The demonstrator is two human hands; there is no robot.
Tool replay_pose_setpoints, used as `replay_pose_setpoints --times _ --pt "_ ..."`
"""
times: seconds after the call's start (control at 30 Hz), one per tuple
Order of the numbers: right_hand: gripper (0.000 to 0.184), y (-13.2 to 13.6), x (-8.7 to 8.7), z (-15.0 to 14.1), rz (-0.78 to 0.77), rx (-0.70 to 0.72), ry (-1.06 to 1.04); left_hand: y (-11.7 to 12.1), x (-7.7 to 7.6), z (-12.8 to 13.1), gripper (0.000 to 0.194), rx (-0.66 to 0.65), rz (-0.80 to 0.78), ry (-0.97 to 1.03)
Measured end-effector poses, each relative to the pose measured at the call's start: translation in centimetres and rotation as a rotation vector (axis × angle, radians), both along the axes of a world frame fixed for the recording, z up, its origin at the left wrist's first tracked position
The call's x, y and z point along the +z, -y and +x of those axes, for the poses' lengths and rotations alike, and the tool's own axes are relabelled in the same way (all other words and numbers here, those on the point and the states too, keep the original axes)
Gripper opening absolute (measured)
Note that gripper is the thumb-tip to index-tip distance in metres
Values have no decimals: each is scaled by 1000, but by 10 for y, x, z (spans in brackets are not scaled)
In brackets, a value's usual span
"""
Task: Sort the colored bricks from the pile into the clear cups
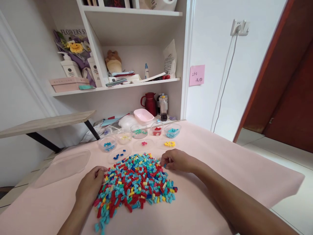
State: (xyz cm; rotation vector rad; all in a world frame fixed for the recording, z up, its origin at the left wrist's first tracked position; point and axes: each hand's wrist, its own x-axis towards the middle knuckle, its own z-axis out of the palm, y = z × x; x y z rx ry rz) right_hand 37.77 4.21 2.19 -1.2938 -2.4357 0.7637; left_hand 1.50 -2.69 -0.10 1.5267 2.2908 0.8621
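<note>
A wide heap of small toy building bricks [137, 179] in blue, red, yellow and green lies on the pink-covered table. My left hand [89, 184] rests against the heap's left edge, its fingers curled inward; whatever they may hold is hidden. At the upper right edge of the heap, my right hand [177, 160] is closed in a pinch, with a small blue brick [164, 165] showing at the fingertips. Behind the heap stand clear tubs of sorted bricks, including a tub of light blue bricks [172, 131] and a tub of green ones [139, 131].
Lids hold dark blue bricks [119, 154], pink bricks [144, 143] and yellow bricks [170, 144]. A large clear lid [65, 164] lies at the left. Farther back are a pink basin [143, 116], a red jug [150, 104] and a bottle [163, 109], below a shelf [144, 81].
</note>
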Motion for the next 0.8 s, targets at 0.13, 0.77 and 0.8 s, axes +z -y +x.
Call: replay_pose_setpoints --times 0.13,0.77,0.8 --pt "20 -1 -1 1 -22 -6 -26 -1 -1 0 35 -15 6 12" --pt "13 -23 83 -111 114 60 -328 14 1 15 26 68 78 108" --pt "13 -28 89 -130 153 58 -339 14 1 14 26 67 81 112"
